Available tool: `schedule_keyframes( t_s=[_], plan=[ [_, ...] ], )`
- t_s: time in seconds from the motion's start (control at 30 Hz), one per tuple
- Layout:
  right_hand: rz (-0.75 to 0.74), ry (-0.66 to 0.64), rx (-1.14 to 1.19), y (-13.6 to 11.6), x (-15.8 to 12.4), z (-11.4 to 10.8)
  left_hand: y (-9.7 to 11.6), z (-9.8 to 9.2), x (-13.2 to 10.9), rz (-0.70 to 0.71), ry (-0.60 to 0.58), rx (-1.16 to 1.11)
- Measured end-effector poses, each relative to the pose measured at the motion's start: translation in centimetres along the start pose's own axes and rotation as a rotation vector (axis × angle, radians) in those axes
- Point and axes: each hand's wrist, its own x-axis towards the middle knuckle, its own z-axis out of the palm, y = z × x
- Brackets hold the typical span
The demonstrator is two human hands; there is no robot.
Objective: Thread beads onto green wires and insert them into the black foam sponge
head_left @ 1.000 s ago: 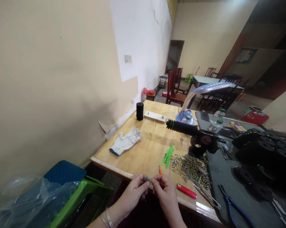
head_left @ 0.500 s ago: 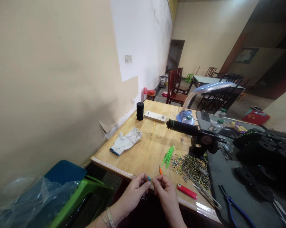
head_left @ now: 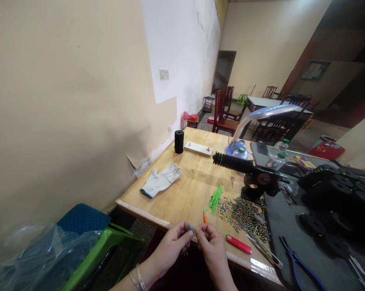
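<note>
My left hand [head_left: 170, 247] and my right hand [head_left: 212, 247] meet at the near edge of the wooden table [head_left: 182, 194], fingertips pinched together. Between them sits a tiny blue bead [head_left: 190, 227], held in the left pinch, with the right fingertips closed right beside it on something too thin to make out. Just beyond lie an orange piece [head_left: 204, 218], a bundle of green strands [head_left: 214, 199] and a pile of small striped beads [head_left: 249, 216]. A red lighter [head_left: 238, 244] lies to the right of my right hand.
A white glove [head_left: 161, 180], a black spool [head_left: 179, 141], a wooden jig [head_left: 198, 148] and a desk lamp [head_left: 261, 115] sit farther back. A black rod on a clamp [head_left: 246, 167], pliers [head_left: 294, 258], tweezers [head_left: 264, 252] and black reels [head_left: 337, 190] fill the right. A green stool [head_left: 100, 250] stands on the left.
Both hands stay pinched at the table edge; they have shifted only slightly, and the bead remains between the fingertips.
</note>
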Motion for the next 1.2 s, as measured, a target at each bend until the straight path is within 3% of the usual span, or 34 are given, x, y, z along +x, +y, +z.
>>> schedule_keyframes(
  t_s=[0.27, 0.83, 1.2],
  plan=[
    [0.044, -0.056, -0.037, 0.5, -1.0, -0.1, 0.6, 0.3, 0.1, -0.007, 0.093, -0.067],
    [0.205, -0.126, 0.032, 0.1, -1.2, 0.3, 0.0, -0.2, 0.2, 0.064, 0.068, 0.002],
    [0.115, -0.174, 0.008, 0.4, -0.9, 0.1, 0.6, -0.4, 0.3, 0.179, 0.098, 0.202]
  ],
)
